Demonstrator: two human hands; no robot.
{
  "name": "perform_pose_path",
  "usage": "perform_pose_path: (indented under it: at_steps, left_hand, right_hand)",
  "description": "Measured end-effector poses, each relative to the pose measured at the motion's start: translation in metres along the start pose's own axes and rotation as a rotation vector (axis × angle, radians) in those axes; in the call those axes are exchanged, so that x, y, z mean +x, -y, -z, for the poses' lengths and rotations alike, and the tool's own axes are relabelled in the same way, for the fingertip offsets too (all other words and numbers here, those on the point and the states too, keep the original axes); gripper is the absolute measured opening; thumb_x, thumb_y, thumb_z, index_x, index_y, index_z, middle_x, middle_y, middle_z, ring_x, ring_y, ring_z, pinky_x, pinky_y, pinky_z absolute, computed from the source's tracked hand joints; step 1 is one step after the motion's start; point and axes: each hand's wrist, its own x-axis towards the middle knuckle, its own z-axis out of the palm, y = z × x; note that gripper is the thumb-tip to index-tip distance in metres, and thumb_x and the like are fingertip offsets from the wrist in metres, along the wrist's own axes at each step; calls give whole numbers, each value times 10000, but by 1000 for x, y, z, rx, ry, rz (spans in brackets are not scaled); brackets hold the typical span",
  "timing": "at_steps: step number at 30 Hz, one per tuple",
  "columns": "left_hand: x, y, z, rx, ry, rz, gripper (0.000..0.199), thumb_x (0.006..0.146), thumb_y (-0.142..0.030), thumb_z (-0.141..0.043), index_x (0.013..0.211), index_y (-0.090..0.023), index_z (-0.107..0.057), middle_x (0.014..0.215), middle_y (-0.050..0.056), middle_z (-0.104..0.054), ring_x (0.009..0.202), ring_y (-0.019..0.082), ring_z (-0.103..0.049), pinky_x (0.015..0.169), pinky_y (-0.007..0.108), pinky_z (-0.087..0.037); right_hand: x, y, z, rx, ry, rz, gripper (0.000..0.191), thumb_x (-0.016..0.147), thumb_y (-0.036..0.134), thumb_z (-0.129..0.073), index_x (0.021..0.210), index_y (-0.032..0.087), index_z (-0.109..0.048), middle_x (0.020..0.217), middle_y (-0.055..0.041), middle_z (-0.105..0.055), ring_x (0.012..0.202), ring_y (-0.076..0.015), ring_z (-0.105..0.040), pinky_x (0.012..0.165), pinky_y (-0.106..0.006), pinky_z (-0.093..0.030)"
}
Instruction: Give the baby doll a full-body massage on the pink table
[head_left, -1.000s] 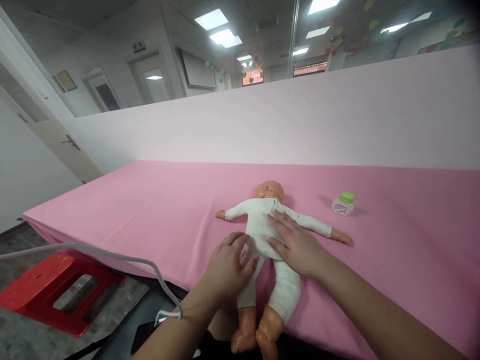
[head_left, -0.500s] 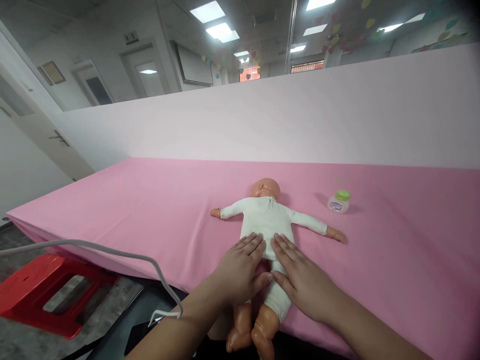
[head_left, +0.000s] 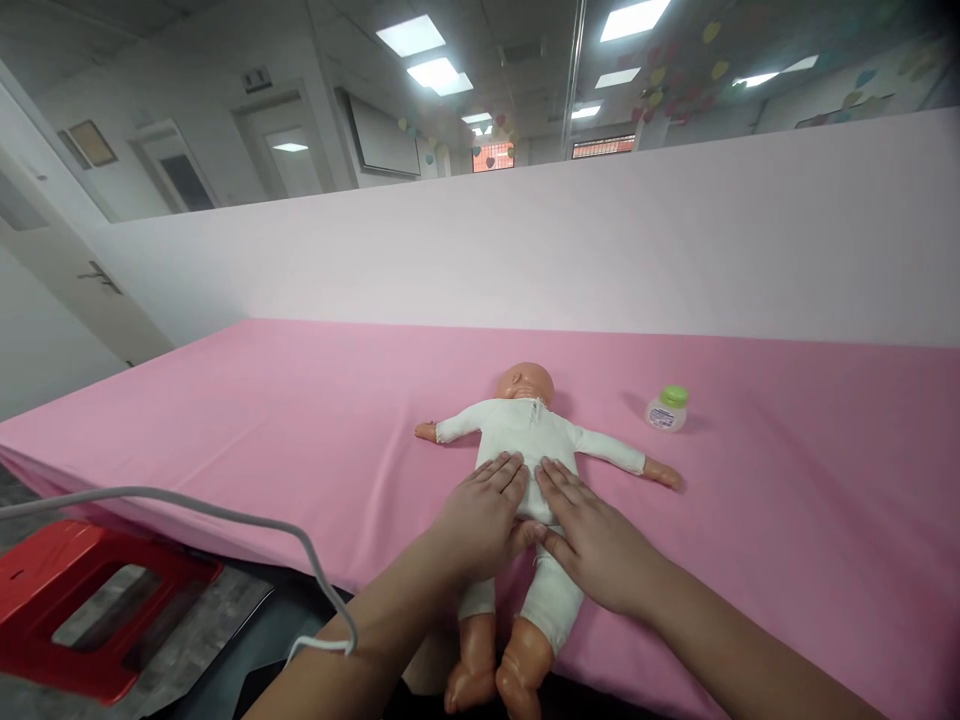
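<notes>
A baby doll (head_left: pixel 529 425) with a white cloth body lies stretched out on the pink tablecloth (head_left: pixel 322 420), its arms spread and its feet towards me. My left hand (head_left: pixel 491 515) rests flat on the left side of its lower torso, fingers extended. On the right side of the torso lies my right hand (head_left: pixel 592 530), also flat with fingers out. The two thumbs meet near the top of the doll's legs. Neither hand grips anything; both palms cover part of the lower body.
A small clear jar with a green lid (head_left: pixel 667 409) stands right of the doll. A grey cable (head_left: pixel 225 508) loops over my left forearm. At the lower left is a red plastic stool (head_left: pixel 90 600). A white partition (head_left: pixel 525 250) with glass above backs the table.
Both hands have slid slightly up the doll's torso, away from me, staying flat. The camera view has shifted a little.
</notes>
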Motion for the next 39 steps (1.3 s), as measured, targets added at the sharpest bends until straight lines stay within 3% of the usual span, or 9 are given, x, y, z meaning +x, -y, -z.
perform_pose_path:
  at_steps: [4, 12, 21, 30, 39]
  left_hand:
    - [0, 2, 0, 109, 59, 5, 826, 1019, -656, -457, 1566, -39, -412, 1653, 244, -359, 1569, 348, -304, 1288, 501, -266]
    - [23, 5, 24, 160, 49, 18, 883, 1020, -710, -381, 1602, -46, -360, 1668, 237, -316, 1582, 338, -269, 1280, 511, -285]
    - [29, 17, 11, 129, 130, 19, 951, 994, -757, -381, 1596, -21, -368, 1655, 260, -331, 1572, 349, -293, 1284, 482, -266]
    - [47, 15, 34, 126, 97, 72, 829, 1035, -698, -323, 1620, -110, -355, 1682, 184, -324, 1585, 337, -271, 1259, 553, -290]
    - [55, 23, 21, 130, 129, 60, 824, 1040, -693, -316, 1585, -85, -420, 1653, 199, -383, 1567, 326, -321, 1259, 478, -297]
  right_hand:
    - [0, 1, 2, 9, 8, 9, 747, 1039, 469, -455, 1669, 120, -258, 1736, -119, -174, 1610, -287, -156, 1308, -492, -217]
    - [16, -2, 33, 48, -19, 22, 819, 1009, 561, -489, 1669, 132, -262, 1730, -119, -203, 1606, -292, -178, 1306, -485, -216]
    - [26, -7, 21, 76, 52, 48, 939, 935, 532, -595, 1664, 65, -232, 1728, -161, -166, 1610, -300, -162, 1303, -469, -214]
    - [37, -19, 40, 133, -37, 2, 1040, 907, 794, -523, 1677, 161, -229, 1735, -96, -200, 1597, -310, -228, 1295, -472, -242]
    - [46, -27, 25, 141, -21, 34, 1039, 908, 810, -503, 1680, 171, -227, 1731, -114, -218, 1594, -315, -239, 1288, -475, -246]
